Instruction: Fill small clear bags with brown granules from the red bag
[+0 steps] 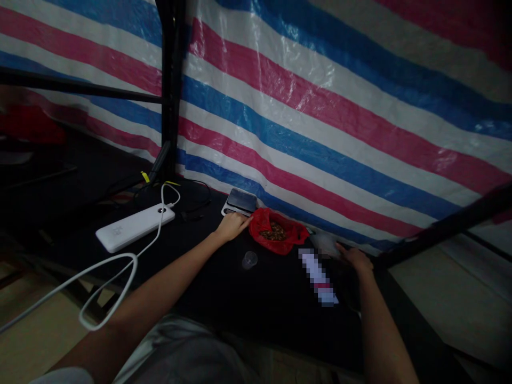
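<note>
My left hand [232, 226] is closed, its fingertips on the left edge of a red plastic bag [262, 234]. The bag lies open, and a heap of small brown pieces [273, 231] shows inside; their kind is too dim to tell. Just behind that hand sits a white kitchen scale [226, 209] with a dark flat top. Off to the right, my right hand [357, 260] has its fingers stretched out toward a clear plastic bag [326, 244], touching its right edge. A small clear plastic cup [250, 260] stands in front of the red bag.
A white power strip [136, 226] with a looped white cable [108, 258] lies on the black tabletop [240, 298] at left. A pixelated pale strip [319, 277] lies near the right hand. Striped plastic sheeting [304, 112] and a black frame post [170, 90] rise behind.
</note>
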### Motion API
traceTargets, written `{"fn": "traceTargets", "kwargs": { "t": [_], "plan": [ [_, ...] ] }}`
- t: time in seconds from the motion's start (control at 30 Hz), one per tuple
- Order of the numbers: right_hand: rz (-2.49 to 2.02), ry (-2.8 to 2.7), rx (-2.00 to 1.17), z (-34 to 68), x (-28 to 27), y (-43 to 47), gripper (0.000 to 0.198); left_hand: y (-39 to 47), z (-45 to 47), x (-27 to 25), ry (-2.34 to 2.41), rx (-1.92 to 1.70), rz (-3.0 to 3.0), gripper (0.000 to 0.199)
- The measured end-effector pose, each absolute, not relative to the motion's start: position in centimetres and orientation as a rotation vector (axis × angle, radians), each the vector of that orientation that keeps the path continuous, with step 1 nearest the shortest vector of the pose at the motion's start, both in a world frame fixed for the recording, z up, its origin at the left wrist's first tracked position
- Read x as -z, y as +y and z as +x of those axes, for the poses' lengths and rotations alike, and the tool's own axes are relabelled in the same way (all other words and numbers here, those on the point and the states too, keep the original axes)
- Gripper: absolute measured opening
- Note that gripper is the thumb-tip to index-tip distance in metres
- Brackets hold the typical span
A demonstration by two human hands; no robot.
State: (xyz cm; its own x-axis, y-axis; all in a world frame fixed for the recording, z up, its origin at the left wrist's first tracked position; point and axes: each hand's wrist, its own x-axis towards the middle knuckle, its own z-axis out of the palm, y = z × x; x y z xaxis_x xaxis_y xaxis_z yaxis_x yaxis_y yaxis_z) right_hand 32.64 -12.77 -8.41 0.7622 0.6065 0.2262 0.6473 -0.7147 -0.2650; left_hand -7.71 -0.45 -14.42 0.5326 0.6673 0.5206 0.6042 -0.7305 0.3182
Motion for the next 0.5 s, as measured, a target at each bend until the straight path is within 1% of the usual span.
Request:
{"fn": "traceTargets", "kwargs": {
  "t": [0.1, 0.17, 0.2, 0.23, 0.3, 0.37, 0.43, 0.5],
  "plan": [
    [-2.811, -0.926, 0.513, 31.1, 7.9, -12.5, 0.045, 1.5, -8.4, 14.0, 1.431, -1.105, 2.375, 0.055],
    [-2.686, -1.030, 0.764, 29.2, 7.7, -12.0, 0.047, 2.9, -8.9, 13.7, 1.606, -1.190, 2.192, 0.055],
    [-2.606, -1.048, 0.845, 28.0, 7.6, -11.7, 0.048, 3.6, -9.2, 13.7, 1.684, -1.237, 2.099, 0.055],
    [-2.539, -1.038, 0.860, 26.7, 7.7, -11.2, 0.048, 4.2, -9.5, 13.7, 1.758, -1.279, 2.004, 0.055],
    [-2.390, -0.984, 0.778, 23.8, 8.0, -10.0, 0.049, 5.1, -10.2, 14.0, 1.884, -1.338, 1.819, 0.056],
    [-2.230, -0.924, 0.592, 20.6, 8.2, -8.5, 0.049, 5.8, -10.7, 14.4, 1.951, -1.366, 1.688, 0.057],
    [-1.991, -0.988, 0.408, 16.9, 7.9, -7.4, 0.048, 6.2, -11.1, 14.7, 1.964, -1.381, 1.631, 0.056],
    [-1.663, -1.107, 0.230, 12.9, 6.8, -7.5, 0.043, 6.4, -11.2, 15.0, 1.948, -1.385, 1.623, 0.056]
  ]
}}
